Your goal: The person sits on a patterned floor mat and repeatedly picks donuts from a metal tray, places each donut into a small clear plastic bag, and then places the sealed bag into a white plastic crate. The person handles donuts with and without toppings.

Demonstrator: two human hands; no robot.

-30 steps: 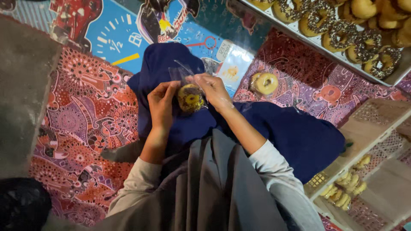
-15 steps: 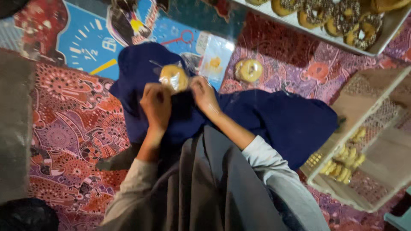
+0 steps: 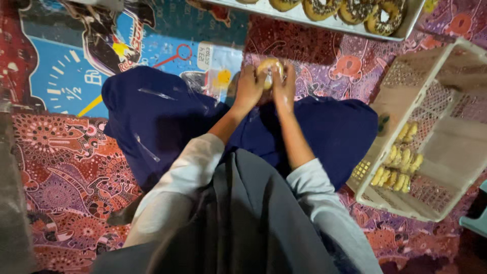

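Both of my hands reach forward over my dark blue lap cloth (image 3: 162, 116) and meet on one pale glazed doughnut (image 3: 267, 67), which looks wrapped in clear plastic. My left hand (image 3: 248, 86) grips its left side and my right hand (image 3: 284, 86) its right side, just above the patterned red and purple mat (image 3: 66, 172). Fingers hide most of the doughnut. Two clear plastic wrappers (image 3: 147, 94) lie on the blue cloth to the left.
A metal tray (image 3: 355, 28) of glazed and chocolate-topped doughnuts runs along the top edge. A cream plastic basket (image 3: 406, 81) at right holds several small yellow pastries (image 3: 401, 162). A blue printed sheet with a dial picture (image 3: 71, 76) lies at upper left.
The wrapped doughnut left my lap and was set down on the mat; my hands then moved right and forward and now close on another doughnut that lay on the mat. The view has shifted too.
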